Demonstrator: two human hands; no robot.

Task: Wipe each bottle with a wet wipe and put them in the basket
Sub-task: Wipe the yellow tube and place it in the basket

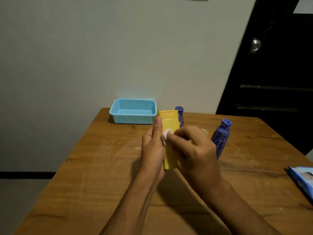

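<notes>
So that its face can be rubbed, the yellow bottle (169, 122) is held above the table (94, 167) in the left hand (153, 146), fingers clamped round it, while the wipe (165, 136) is pinched against it by the right hand (194, 150); the basket (133, 111) lies beyond.

Yellow bottle (169, 122), white wipe (166, 136), two blue bottles (221, 138), perforated light-blue basket (133, 116), brown wood-grain table (94, 167).

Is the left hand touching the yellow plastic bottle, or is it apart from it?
Touching. The head view shows the left hand wrapped around the side of the yellow plastic bottle, thumb lying along its edge, holding it above the wooden table.
</notes>
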